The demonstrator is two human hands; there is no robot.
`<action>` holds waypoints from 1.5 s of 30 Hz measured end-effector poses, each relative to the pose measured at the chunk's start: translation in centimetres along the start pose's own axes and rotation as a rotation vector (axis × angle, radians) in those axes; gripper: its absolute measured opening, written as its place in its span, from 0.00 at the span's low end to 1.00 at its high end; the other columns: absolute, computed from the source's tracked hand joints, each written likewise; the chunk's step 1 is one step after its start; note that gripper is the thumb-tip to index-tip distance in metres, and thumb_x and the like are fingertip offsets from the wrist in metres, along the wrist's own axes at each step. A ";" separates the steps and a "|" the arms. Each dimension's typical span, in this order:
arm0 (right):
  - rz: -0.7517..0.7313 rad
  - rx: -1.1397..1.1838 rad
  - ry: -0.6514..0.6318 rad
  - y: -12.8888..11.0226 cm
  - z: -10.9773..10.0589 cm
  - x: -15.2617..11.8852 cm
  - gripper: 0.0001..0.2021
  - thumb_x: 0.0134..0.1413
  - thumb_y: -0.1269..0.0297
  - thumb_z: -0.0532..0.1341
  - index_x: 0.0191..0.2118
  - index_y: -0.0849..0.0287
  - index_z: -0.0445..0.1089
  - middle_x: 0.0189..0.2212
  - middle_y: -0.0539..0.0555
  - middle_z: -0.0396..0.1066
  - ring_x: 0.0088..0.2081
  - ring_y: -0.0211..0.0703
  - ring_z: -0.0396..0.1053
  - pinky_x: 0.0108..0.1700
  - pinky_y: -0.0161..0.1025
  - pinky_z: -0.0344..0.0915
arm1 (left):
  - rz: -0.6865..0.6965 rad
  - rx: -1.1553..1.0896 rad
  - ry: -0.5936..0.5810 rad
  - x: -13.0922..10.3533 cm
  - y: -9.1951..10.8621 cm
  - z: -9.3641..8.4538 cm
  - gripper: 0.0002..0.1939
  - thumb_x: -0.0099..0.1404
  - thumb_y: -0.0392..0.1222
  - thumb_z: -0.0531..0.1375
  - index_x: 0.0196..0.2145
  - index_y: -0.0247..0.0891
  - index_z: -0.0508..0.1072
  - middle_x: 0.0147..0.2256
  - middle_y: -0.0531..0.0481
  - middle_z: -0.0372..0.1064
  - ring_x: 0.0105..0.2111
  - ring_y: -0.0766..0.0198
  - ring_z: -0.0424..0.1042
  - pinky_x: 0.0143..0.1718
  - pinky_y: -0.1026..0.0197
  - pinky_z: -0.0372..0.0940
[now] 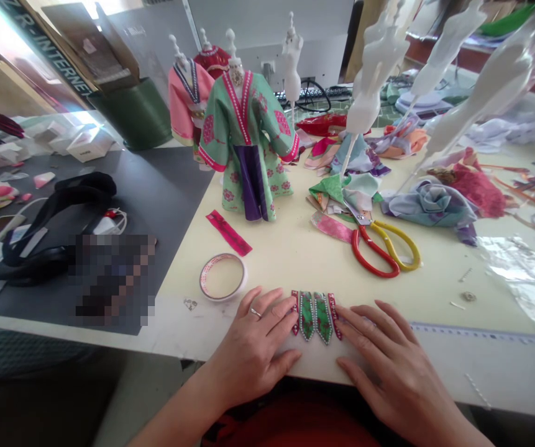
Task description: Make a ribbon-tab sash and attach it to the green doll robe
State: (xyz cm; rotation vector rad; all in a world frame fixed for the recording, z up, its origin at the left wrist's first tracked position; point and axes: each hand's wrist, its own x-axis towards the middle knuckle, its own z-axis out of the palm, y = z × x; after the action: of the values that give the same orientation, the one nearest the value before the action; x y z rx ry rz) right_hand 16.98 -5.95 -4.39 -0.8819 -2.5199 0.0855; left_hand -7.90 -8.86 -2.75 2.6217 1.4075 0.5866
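Four narrow cloth strips would be too exact to name singly, so I see several pointed fabric strips side by side near the table's front edge: two green ones point(314, 316) edged with pearl-like beads in the middle, a red one at either side. My left hand point(265, 335) lies flat, fingertips touching the left red strip point(295, 313). On the other side my right hand point(379, 347) rests with fingers stretched out, its fingertips at the right red strip point(335, 315). A tape roll point(223, 277) lies beyond my left hand, with a magenta strip point(228, 232) behind it.
Scissors point(379, 248) with red and yellow handles lie beyond my right hand. A small dress form in a green robe point(248, 136) stands behind. White dress forms point(370, 93) and fabric scraps point(435, 202) fill the back right. A ruler point(481, 333) lies at right, a black headset point(53, 223) at left.
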 end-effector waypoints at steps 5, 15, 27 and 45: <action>0.006 -0.004 -0.004 0.0 0.0 0.1 0.21 0.51 0.67 0.62 0.52 0.62 0.66 0.56 0.58 0.64 0.54 0.54 0.61 0.57 0.58 0.54 | -0.001 0.007 -0.004 0.0 -0.1 0.0 0.20 0.64 0.45 0.56 0.51 0.32 0.68 0.54 0.43 0.66 0.55 0.48 0.59 0.57 0.42 0.49; 0.022 -0.006 -0.006 0.0 0.0 0.1 0.21 0.52 0.66 0.61 0.53 0.62 0.65 0.56 0.59 0.63 0.54 0.54 0.60 0.58 0.58 0.53 | -0.005 0.018 -0.004 0.1 0.0 0.1 0.20 0.64 0.45 0.56 0.51 0.31 0.68 0.54 0.42 0.65 0.56 0.48 0.58 0.57 0.41 0.50; 0.056 0.024 0.048 0.2 0.1 -0.1 0.23 0.52 0.66 0.61 0.54 0.65 0.63 0.53 0.61 0.66 0.53 0.54 0.61 0.57 0.57 0.55 | 0.019 -0.081 0.236 -0.2 -0.5 -0.8 0.14 0.60 0.35 0.60 0.45 0.31 0.70 0.47 0.40 0.71 0.50 0.52 0.65 0.54 0.45 0.58; 0.021 -0.056 0.149 0.7 0.9 -0.8 0.21 0.57 0.59 0.58 0.53 0.64 0.64 0.51 0.59 0.68 0.50 0.54 0.63 0.55 0.53 0.55 | -0.899 -0.079 0.051 5.9 -19.8 -7.5 0.15 0.65 0.45 0.57 0.47 0.34 0.68 0.46 0.45 0.67 0.43 0.58 0.70 0.44 0.50 0.67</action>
State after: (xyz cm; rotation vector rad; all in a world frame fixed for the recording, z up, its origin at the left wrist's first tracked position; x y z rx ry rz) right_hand 17.50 -5.79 -5.67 -0.9021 -2.3853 -0.0429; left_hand -23.29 6.49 0.41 1.6287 2.2519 0.5420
